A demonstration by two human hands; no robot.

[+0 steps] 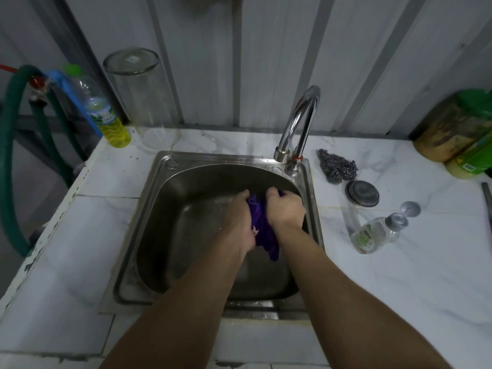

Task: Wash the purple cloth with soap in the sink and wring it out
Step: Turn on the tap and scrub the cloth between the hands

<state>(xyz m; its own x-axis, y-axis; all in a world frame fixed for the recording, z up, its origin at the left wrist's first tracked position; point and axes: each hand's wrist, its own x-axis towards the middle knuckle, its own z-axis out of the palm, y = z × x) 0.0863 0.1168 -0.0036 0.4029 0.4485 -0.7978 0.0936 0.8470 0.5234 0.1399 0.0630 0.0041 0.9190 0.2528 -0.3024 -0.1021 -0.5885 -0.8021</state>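
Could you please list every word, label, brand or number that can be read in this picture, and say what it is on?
None can be read.
Clear plastic bottle of yellow liquid: label too blurred.
Small clear pump bottle lying on the counter: green label, illegible.
Green packaging at the right edge: print too small.
Upturned glass jar: pale sticker, unreadable.

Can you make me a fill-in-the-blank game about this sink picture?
1. Both hands squeeze a cloth whose colour is ____.
2. The left hand and right hand hold it inside the ____.
3. The bottle by the green hose holds liquid that is ____.
4. Water coming out of the tap: ____.

Missing words: purple; sink; yellow; none
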